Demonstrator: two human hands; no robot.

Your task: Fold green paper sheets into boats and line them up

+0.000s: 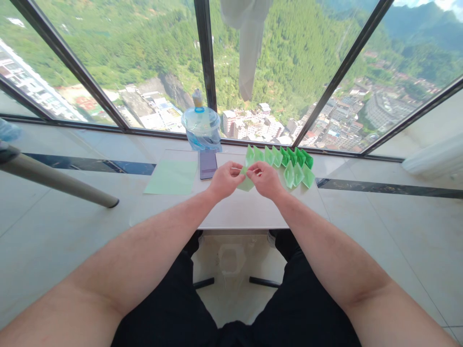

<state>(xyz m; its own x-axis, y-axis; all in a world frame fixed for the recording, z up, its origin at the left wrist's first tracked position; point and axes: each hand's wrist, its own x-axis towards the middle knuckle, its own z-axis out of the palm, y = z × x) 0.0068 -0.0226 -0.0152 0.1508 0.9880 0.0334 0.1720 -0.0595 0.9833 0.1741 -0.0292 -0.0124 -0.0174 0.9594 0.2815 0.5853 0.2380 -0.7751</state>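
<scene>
Between my two hands is a small piece of folded light green paper (245, 184), held just above the white table (231, 212). My left hand (227, 179) pinches its left side, and my right hand (265, 179) pinches the upper right part. The fingertips nearly meet at the top of the paper and cover some of its folds. Just beyond my right hand stand several folded paper boats (284, 156) in a row, light green at the left and darker green at the right. A few lighter ones (297, 174) sit in front of that row.
Light green paper sheets (171, 177) lie flat at the table's left. A phone (208, 165) rests near the back edge, before a large clear water bottle (201, 126). Windows with dark frames (206, 53) rise behind. A grey pole (61, 180) slants in from the left.
</scene>
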